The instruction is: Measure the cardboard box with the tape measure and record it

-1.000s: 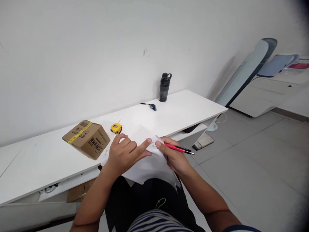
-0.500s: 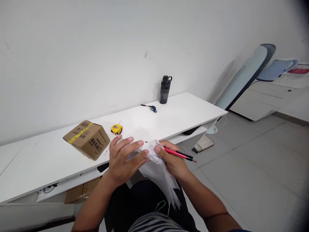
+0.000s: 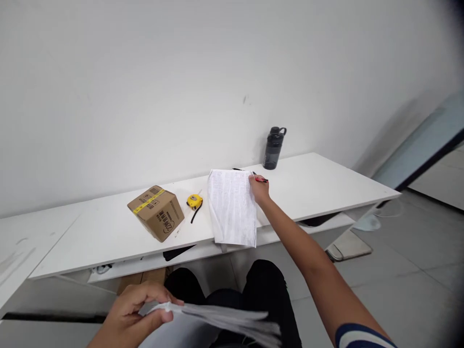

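My left hand (image 3: 139, 311), low in the view, pinches a sheaf of white papers (image 3: 224, 316) by its edge above my lap. Stretched forward over the desk, my right hand (image 3: 259, 189) grips the top right corner of a sheet of paper (image 3: 232, 205) covered in handwriting. A red pen (image 3: 261, 180) is also held in that hand, mostly hidden by the fingers. The sheet's lower end hangs past the desk's front edge. Left of the sheet sits a yellow tape measure (image 3: 195, 201) with a black strap.
On the white desk (image 3: 319, 186), a taped cardboard box (image 3: 157, 212) stands left of the tape measure. A dark bottle (image 3: 273, 149) is upright near the wall. Another black pen (image 3: 237, 169) lies partly behind the sheet. Below the desktop runs a shelf (image 3: 203, 251).
The paper bundle has been parted: my right hand has carried one sheet forward over the desk with the pen, while my left hand has drawn the other papers down and left. The view has shifted.
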Tool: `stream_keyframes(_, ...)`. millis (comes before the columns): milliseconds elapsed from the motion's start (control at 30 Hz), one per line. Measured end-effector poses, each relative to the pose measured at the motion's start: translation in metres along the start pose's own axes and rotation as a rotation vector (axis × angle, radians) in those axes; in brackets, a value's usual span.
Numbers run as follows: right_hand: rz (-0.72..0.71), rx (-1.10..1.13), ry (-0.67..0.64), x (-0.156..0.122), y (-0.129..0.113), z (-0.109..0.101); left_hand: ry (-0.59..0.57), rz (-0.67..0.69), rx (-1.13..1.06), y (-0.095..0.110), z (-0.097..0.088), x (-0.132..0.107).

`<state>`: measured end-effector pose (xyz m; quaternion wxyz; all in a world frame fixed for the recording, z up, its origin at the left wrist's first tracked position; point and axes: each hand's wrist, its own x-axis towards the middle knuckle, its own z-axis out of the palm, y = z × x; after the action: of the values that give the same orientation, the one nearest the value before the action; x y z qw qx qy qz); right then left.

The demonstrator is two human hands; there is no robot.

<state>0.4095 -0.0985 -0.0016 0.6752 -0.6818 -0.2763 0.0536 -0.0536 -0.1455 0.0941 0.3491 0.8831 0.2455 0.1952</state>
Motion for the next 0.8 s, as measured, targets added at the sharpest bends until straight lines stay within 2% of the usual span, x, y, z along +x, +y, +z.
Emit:
stream_keyframes(100,-0.021,-0.091,0.016,0.027,-0.001,0.015,0.028,-0.132,-0.009,-0.003,-0.006,-0.017)
stream_keyframes(200,-0.100,-0.189,-0.059,0.018,0.000,0.023,0.092,-0.249,0.000,-0.004,-0.009,-0.026)
stream_keyframes(267,-0.177,-0.275,-0.205,-0.006,0.006,0.025,0.163,-0.313,0.029,-0.006,-0.011,-0.029)
stream_keyframes(333,-0.294,-0.452,-0.456,-0.037,0.017,0.026,0.173,-0.340,0.069,-0.008,-0.013,-0.030)
stream_keyframes(400,-0.395,-0.645,-0.702,-0.064,0.031,0.026,0.063,-0.319,0.112,-0.010,-0.016,-0.028)
stream_keyframes(467,-0.419,-0.745,-0.829,-0.081,0.044,0.026,-0.077,-0.263,0.157,-0.007,-0.019,-0.022)
stream_keyframes(567,-0.390,-0.750,-0.821,-0.088,0.052,0.028,-0.189,-0.121,0.207,0.006,-0.027,0.004)
stream_keyframes(667,-0.401,-0.637,-0.716,-0.089,0.046,0.031,-0.218,0.078,0.202,0.028,-0.041,0.052)
stream_keyframes(733,-0.437,-0.547,-0.627,-0.093,0.037,0.033,-0.157,0.182,0.181,0.045,-0.052,0.089)
stream_keyframes(800,-0.496,-0.510,-0.629,-0.101,0.029,0.032,-0.120,0.223,0.112,0.063,-0.061,0.122)
